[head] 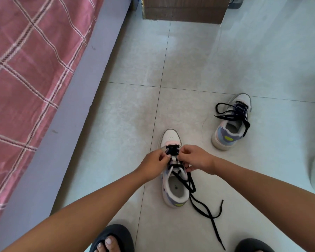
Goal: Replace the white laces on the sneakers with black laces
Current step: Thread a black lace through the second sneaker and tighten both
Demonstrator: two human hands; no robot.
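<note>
The near sneaker (173,180) stands on the tiled floor (189,60) between the person's forearms, its long axis running near to far with the white toe pointing away and the open heel toward the person. The left hand (152,165) pinches at the eyelets on the shoe's left side; the right hand (196,159) has its fingers curled on the black lace (200,202) at the right side. That lace's loose ends trail over the collar and onto the floor to the near right. The second sneaker (231,124), already black-laced, stands well apart to the far right, toe also pointing away. A pink checked bed (25,70) lies left.
</note>
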